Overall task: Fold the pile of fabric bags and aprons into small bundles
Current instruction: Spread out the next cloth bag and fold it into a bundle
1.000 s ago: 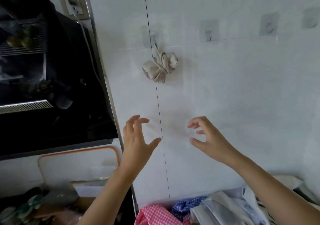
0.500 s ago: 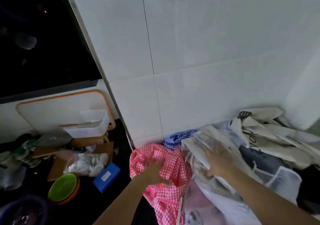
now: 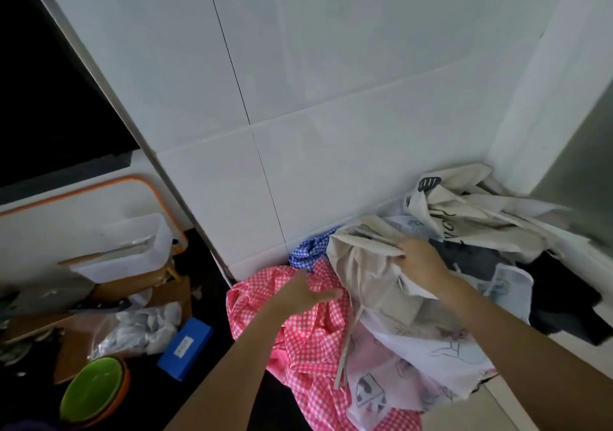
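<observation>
The pink checked cloth [image 3: 308,364] lies crumpled nearest, its length running from the front of the desk [image 3: 471,420] toward the wall. The left hand [image 3: 303,294] rests on it, fingers straight and loosely apart. Just to its right, the right hand [image 3: 419,264] has its fingers clamped on a fold of the beige fabric bag [image 3: 368,274], whose strap [image 3: 345,347] trails toward me. Behind them, blue checked cloth [image 3: 306,251] and cream bags [image 3: 471,205] are heaped against the tiled wall [image 3: 331,99].

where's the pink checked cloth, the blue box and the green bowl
pink-and-white checked fabric [image 3: 308,347], head view, on its crumpled middle folds
blue rectangular box [image 3: 185,344], head view, on the top face beside its white label
green round bowl [image 3: 91,392], head view, on the inner surface
</observation>
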Demonstrator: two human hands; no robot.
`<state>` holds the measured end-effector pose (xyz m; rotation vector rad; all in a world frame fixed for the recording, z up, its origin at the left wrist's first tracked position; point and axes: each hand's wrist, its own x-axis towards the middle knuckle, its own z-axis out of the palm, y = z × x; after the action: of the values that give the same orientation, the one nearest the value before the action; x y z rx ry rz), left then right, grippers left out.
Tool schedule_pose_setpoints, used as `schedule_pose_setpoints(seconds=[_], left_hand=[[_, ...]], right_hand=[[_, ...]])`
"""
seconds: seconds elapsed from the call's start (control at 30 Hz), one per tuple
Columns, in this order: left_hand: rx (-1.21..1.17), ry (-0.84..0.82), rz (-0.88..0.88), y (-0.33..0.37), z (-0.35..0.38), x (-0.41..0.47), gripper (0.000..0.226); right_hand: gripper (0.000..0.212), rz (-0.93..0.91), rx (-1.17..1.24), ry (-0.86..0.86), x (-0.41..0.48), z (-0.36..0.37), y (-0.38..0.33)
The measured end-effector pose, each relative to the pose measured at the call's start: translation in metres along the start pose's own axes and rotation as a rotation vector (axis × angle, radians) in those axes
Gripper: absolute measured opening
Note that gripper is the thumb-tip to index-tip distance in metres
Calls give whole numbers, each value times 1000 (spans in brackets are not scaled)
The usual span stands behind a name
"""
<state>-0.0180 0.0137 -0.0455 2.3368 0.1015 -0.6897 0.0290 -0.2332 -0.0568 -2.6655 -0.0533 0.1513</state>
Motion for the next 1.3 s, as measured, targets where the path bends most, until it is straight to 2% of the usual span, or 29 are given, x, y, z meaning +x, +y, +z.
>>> schedule_pose_setpoints(seconds=[0.07,0.17,0.3,0.43,0.53,0.57,0.63,0.67,0.7,0.73,0.77,0.83,0.87,0.9,0.97,1.03,1.1,1.2,1.27,1.3], left_hand=[[-195,37,113,22,0,1,97],[-412,158,352,51,0,-6,60],[-484,408,392,73,-21,-24,11],[-489,447,461,110,-49,-67,8],[-557,352,494,141,-54,-104,23],[-590,305,475,152,-51,-115,25],[-591,272,386,173,-40,-129,26],[-579,279,333,185,-32,-135,26],[-567,283,293,195,-24,-142,26],[-561,289,271,204,-17,-149,28],[-556,298,265,214,-10,-155,31],[-491,278,309,228,2,-168,27],[-443,257,347,232,8,-177,22],[-399,237,378,234,12,-186,18],[-341,190,429,233,13,-203,16],[-278,127,477,228,9,-216,22],[-135,134,487,226,8,-221,18],[258,356,416,217,8,-209,19],[452,420,358,206,15,-199,20],[513,426,347,201,18,-196,19]], right_hand=[[18,-75,23,29,-7,-24,-15],[11,-212,34,-16,-19,-61,-35],[13,-162,245,-187,-36,-126,-40],[27,-141,339,-217,-60,-187,-23],[28,-108,313,-215,-72,-210,-7],[27,-132,219,-137,-74,-212,-2],[31,-171,135,234,-83,-209,0],[29,-217,249,413,-96,-205,-2],[25,-299,418,502,-113,-201,-9],[25,-391,545,466,-130,-197,-18],[34,-462,591,337,-148,-193,-27],[54,-527,511,85,-172,-182,-35],[51,-559,452,71,-175,-174,-29],[38,-556,418,113,-178,-171,-22],[7,-452,390,190,-178,-172,-4],[21,-385,432,136,-180,-182,16],[14,-375,605,-48,-191,-193,29],[16,-218,965,-211,-206,-210,39],[15,-140,1010,-216,-213,-221,53],[15,-148,936,-238,-214,-228,60]])
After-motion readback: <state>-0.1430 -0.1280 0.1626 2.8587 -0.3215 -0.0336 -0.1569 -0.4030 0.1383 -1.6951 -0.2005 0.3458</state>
